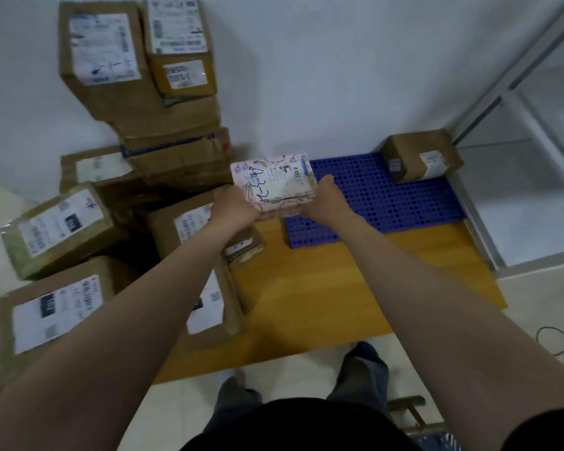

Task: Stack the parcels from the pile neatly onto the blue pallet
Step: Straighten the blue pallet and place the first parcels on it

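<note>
I hold a small pink patterned parcel (274, 182) with a white label and blue handwriting in both hands, in the air by the left end of the blue pallet (381, 203). My left hand (236, 208) grips its left side and my right hand (326, 198) grips its right side. A single brown parcel (420, 156) stands on the pallet's far right corner against the wall. The pile of brown cardboard parcels (150, 125) fills the left, stacked high against the wall and spread over the floor.
The pallet lies on a yellow wooden board (323, 288) on the pale floor. A white metal frame with panels (518, 125) stands to the right. A black cable (560, 343) lies on the floor at right. My legs (355, 379) stand at the board's near edge.
</note>
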